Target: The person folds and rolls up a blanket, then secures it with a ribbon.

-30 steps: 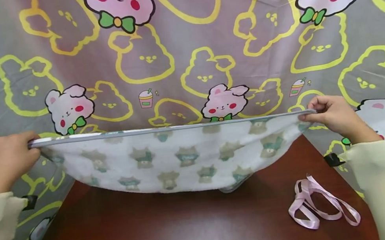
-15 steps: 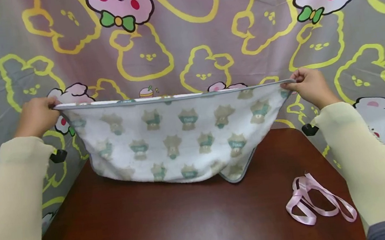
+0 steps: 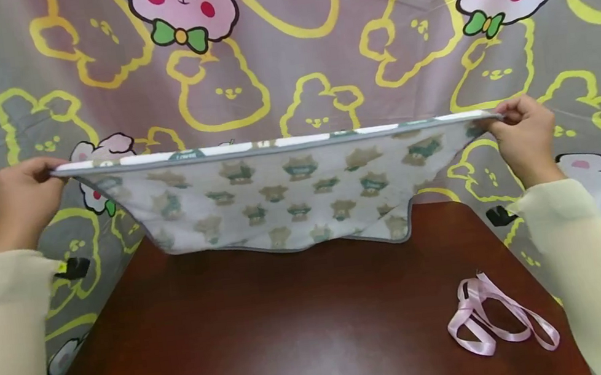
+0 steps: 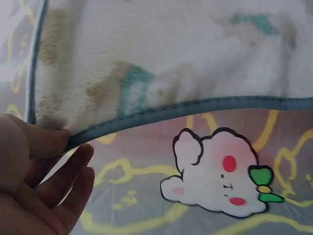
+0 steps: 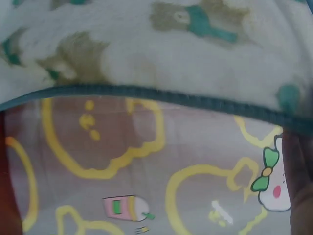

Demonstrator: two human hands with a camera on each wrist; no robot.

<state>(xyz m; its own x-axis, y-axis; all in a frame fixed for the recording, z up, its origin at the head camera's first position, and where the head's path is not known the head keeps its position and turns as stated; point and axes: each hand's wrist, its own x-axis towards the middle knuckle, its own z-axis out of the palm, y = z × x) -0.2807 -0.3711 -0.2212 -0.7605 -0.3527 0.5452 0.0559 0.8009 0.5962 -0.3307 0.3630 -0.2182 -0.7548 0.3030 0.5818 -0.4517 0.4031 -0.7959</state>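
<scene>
A small white fleece blanket [image 3: 274, 197], printed with brown bears in green and edged in grey-blue trim, hangs stretched above the far part of the table in the head view. My left hand [image 3: 29, 203] pinches its upper left corner; in the left wrist view, the thumb of that hand [image 4: 41, 171] presses the corner while other fingers lie partly beneath. At the upper right corner, my right hand [image 3: 528, 137] pinches the edge. Only a dark part of the right hand [image 5: 299, 181] shows at the side of the right wrist view, below the blanket's trim [image 5: 161, 95].
A loosely looped pink ribbon [image 3: 479, 315] lies at the right of the dark red-brown table [image 3: 272, 327]. Behind hangs a grey curtain [image 3: 317, 37] with yellow outlines and white rabbits, also along both sides of the table.
Both hands have risen since a second ago and have spread apart since half a second ago. The blanket's upper edge is pulled straighter, and its lower edge has swung up and away.
</scene>
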